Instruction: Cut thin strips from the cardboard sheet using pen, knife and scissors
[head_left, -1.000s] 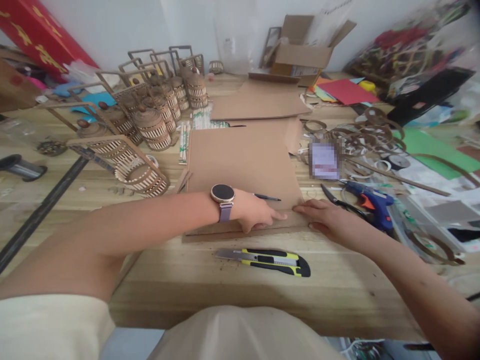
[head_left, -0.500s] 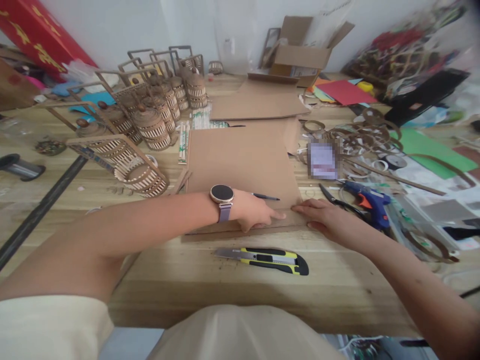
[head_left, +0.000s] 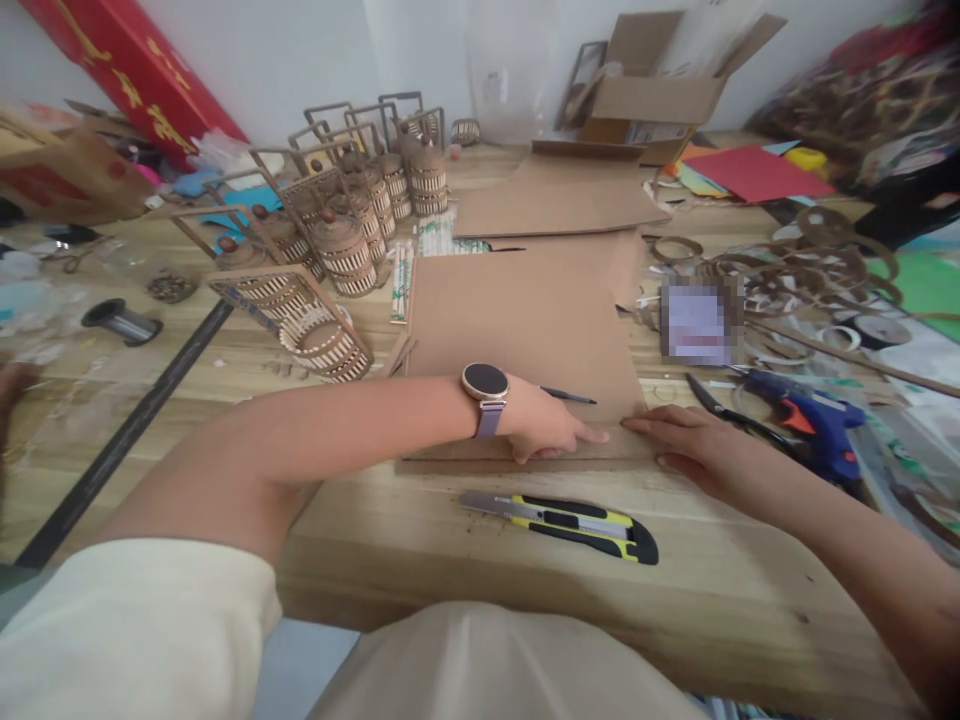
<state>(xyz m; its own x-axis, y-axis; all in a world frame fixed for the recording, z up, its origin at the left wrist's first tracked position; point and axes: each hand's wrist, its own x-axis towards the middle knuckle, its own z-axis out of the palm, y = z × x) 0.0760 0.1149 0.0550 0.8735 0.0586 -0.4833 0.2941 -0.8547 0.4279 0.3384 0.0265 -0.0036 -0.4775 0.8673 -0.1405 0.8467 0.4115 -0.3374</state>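
A brown cardboard sheet (head_left: 517,320) lies flat in front of me, with a narrow band along its near edge. My left hand (head_left: 546,425), a watch (head_left: 485,382) on its wrist, rests on that band, index finger stretched to the right and the other fingers partly hidden. At the sheet's near right corner, my right hand (head_left: 682,440) lies with straight fingers on the cardboard and its thumb apart from them. A dark pen (head_left: 570,396) lies on the sheet just beyond my left hand. Nearer to me, a yellow and black utility knife (head_left: 570,525) sits on the table, blade pointing left.
Woven lidded baskets (head_left: 341,255) with handles crowd the back left, near a wire spool (head_left: 121,322). On the right are scissors (head_left: 727,412), a blue glue gun (head_left: 817,425) and curled brown strips (head_left: 780,270). An open cardboard box (head_left: 652,100) stands at the back.
The view has swung to the left, so everything appears further right. Both hands keep nearly the same places on the cardboard; the knife and pen have not moved on their surfaces.
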